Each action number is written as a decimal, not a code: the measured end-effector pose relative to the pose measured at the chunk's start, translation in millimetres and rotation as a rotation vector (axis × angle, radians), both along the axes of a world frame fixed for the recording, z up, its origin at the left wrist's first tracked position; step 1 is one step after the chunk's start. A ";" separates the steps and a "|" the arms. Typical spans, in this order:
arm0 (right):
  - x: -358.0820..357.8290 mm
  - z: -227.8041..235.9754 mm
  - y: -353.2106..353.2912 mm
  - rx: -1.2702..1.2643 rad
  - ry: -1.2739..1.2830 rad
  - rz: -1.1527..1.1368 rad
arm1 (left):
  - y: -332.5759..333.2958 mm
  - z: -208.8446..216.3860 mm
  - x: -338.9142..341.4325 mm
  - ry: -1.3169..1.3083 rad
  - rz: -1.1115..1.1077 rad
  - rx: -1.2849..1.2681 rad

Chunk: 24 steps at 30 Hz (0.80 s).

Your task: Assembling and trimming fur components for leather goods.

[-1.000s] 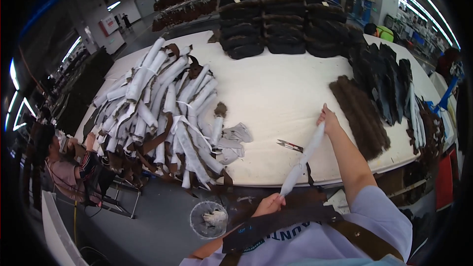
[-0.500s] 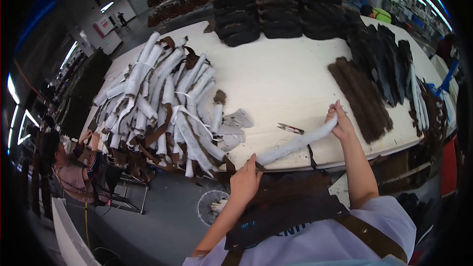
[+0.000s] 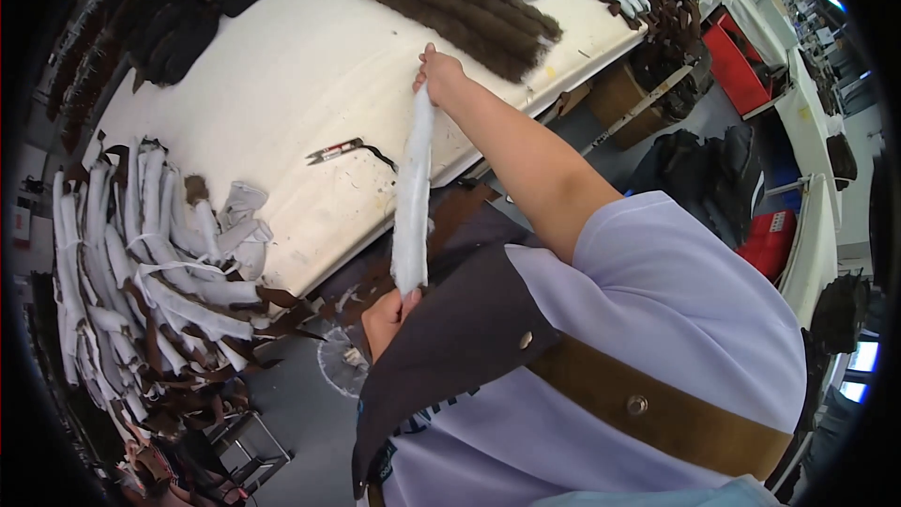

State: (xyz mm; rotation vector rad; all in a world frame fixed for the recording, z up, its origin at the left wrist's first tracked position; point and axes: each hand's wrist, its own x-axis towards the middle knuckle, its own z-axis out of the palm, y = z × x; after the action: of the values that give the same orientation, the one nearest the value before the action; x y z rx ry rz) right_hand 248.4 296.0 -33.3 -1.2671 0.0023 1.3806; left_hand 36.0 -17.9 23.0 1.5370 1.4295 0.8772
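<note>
dark blue printed letters (image 3: 441,410) show on the pale lilac shirt (image 3: 676,300) at six o'clock from the white strip (image 3: 413,188), partly covered by a dark apron (image 3: 450,310). one white strip is in hand, nearly straight, running from twelve o'clock down to six, its upper part over the pale bench (image 3: 300,47) and its lower end past the near edge. two hands are on it: the right hand (image 3: 439,73) is clamped around the twelve o'clock end, and the left hand (image 3: 383,321) is closed on the six o'clock end. one pair of snips (image 3: 336,150) lies at ten o'clock, with a black cord (image 3: 380,157) beside it. one brown fur piece (image 3: 460,14) lies near the right hand, between twelve and one. crumpled pale cloth (image 3: 246,225) sits at nine, beside a pile of white rolls (image 3: 202,315) overlapping too much to count. one red box (image 3: 737,66) is at two, one clear bin (image 3: 336,366) at seven.
</note>
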 end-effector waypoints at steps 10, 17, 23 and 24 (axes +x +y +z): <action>0.4 5.3 -0.8 -0.093 -0.050 -0.046 | -16.2 14.2 -1.7 -0.039 -0.002 -0.088; 40.1 5.5 -73.9 0.195 0.098 0.328 | -29.2 -34.1 -29.6 -0.150 -0.053 -0.148; 115.1 27.4 -194.1 0.257 0.258 0.208 | -16.0 -39.7 -27.0 -0.306 -0.125 -0.248; 119.8 23.8 -207.0 0.253 0.302 0.154 | -8.9 -40.2 -25.5 -0.271 -0.242 -0.226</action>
State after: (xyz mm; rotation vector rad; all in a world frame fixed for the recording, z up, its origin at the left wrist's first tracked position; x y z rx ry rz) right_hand 368.2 89.0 -9.4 -0.8551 -0.0610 1.6387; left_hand 10.5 -26.8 -17.1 1.3301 1.0821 0.7194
